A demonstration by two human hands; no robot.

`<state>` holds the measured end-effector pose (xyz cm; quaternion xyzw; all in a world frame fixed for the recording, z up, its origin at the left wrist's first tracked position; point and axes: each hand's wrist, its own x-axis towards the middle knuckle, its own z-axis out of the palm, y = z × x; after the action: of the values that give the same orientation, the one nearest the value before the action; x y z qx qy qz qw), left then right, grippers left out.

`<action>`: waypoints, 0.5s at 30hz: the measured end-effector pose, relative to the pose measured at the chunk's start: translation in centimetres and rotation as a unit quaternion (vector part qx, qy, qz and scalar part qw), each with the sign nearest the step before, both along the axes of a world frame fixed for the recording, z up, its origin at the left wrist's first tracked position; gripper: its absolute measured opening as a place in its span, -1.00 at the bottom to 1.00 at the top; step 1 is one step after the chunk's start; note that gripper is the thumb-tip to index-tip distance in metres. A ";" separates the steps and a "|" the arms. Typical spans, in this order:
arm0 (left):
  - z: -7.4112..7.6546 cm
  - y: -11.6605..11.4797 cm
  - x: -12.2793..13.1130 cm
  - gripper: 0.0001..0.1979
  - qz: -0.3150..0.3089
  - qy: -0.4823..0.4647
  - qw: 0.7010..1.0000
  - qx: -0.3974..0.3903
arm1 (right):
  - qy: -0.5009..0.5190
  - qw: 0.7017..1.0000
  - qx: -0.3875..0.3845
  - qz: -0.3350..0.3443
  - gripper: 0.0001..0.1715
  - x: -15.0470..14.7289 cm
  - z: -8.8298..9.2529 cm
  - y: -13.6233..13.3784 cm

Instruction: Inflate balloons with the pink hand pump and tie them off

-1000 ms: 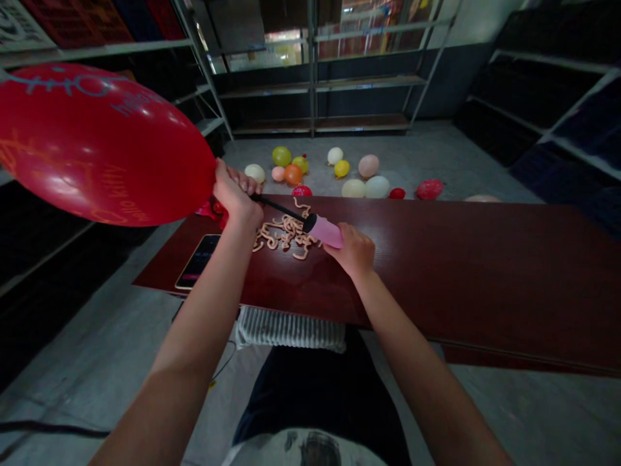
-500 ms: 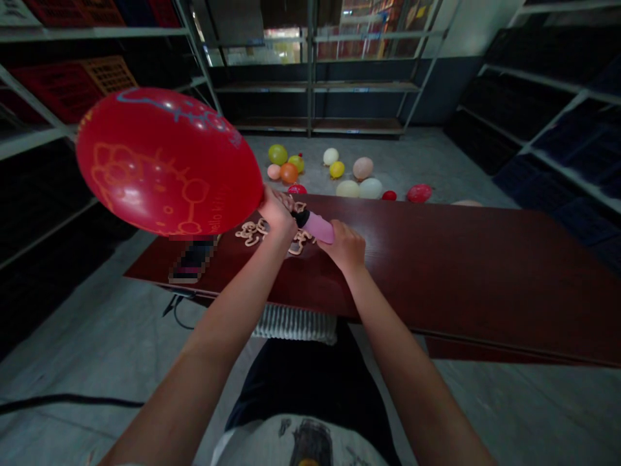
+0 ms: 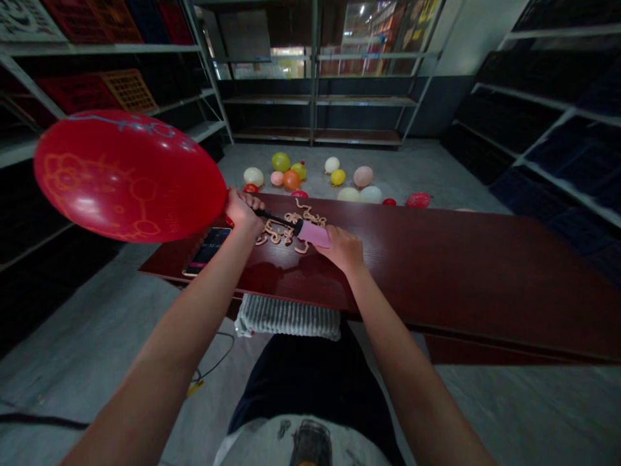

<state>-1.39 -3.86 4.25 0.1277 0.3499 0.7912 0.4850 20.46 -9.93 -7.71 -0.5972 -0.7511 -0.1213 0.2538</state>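
Note:
A large inflated red balloon [image 3: 130, 178] with a printed cartoon face and lettering stretches out to the left. My left hand [image 3: 244, 210] is closed around the balloon's neck, where the nozzle end of the balloon pump sits. The pump [image 3: 314, 233] has a pink barrel, and its black rod shows at length between my hands. My right hand [image 3: 344, 249] wraps round the barrel's right end. Beneath the pump, curly beige strips [image 3: 275, 232] lie in a loose pile on the dark red table [image 3: 436, 272].
A phone [image 3: 207, 251] lies at the table's left end. Several balloons [image 3: 292, 180] rest on the floor beyond the table. Metal shelves [image 3: 313, 100] stand behind, with crates on both sides. A grey ribbed cushion [image 3: 288, 317] is below the front edge; a cable [image 3: 218, 362] trails underneath.
My left hand and the red balloon have moved left, away from my right hand. The pump's black rod is now drawn out between them. My right hand stays nearly in place.

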 end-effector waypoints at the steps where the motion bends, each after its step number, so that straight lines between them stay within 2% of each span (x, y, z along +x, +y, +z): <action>1: 0.6 -0.1 -0.7 -0.56 -0.001 -0.002 1.000 0.002 | 0.002 1.000 0.001 0.002 -0.59 0.0 0.0 0.0; 6: 3.4 -0.2 -3.3 -0.59 -0.003 0.012 0.999 0.029 | 0.033 0.999 0.008 0.014 -0.61 -0.3 0.1 -0.1; 9: 4.3 0.5 -3.7 -0.55 -0.012 0.051 0.996 0.067 | 0.065 0.998 0.004 0.013 -0.58 -0.3 0.3 -0.1; 12: 4.9 1.2 -2.4 -0.50 -0.005 0.097 0.991 0.097 | 0.091 0.996 0.004 -0.005 -0.57 0.0 0.5 -0.2; 15: 5.5 1.4 0.5 -0.49 -0.013 0.107 0.989 0.100 | 0.104 0.994 0.002 -0.039 -0.59 0.5 0.5 -0.1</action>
<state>-0.85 -2.47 9.79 0.2646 0.3172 0.7976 0.4396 20.92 -10.05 -7.22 -0.6347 -0.6968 -0.0699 0.3266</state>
